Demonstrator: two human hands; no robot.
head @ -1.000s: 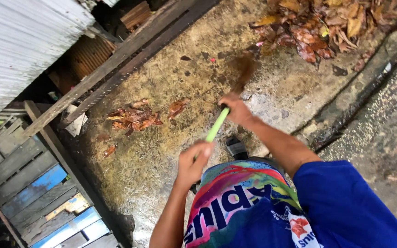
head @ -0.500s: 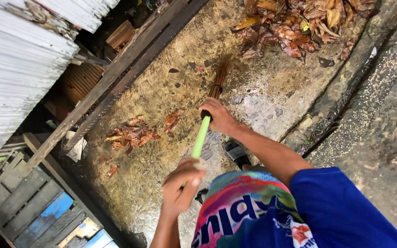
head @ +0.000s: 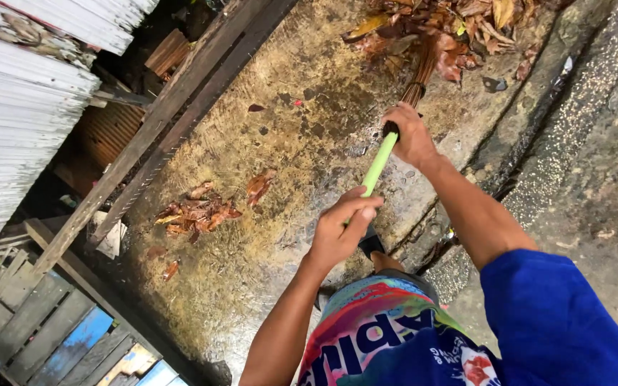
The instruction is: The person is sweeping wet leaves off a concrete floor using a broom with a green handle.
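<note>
Wet mossy concrete ground (head: 266,236); dry leaf piles (head: 198,213), (head: 459,28) lying on it.

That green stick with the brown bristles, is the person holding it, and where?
Yes, both hands hold the broom. The right hand grips where the green handle meets the bristles; the left hand grips its near end.

The long broom with a light green plastic handle and brown stick bristles (head: 395,136) slanted away from the person, its bristles in the large pile of dry brown leaves (head: 459,28) at the far end of the damp concrete slab (head: 280,143). The right hand (head: 410,134) sat farther along the handle, the left hand (head: 341,229) nearer the body. A smaller heap of brown leaves (head: 198,213) lay on the slab to the left. Beyond it ran 2 weathered wooden beams (head: 173,107), then the white corrugated metal sheets (head: 30,93). A rough gravel strip (head: 595,143) lay right of the slab.
</note>
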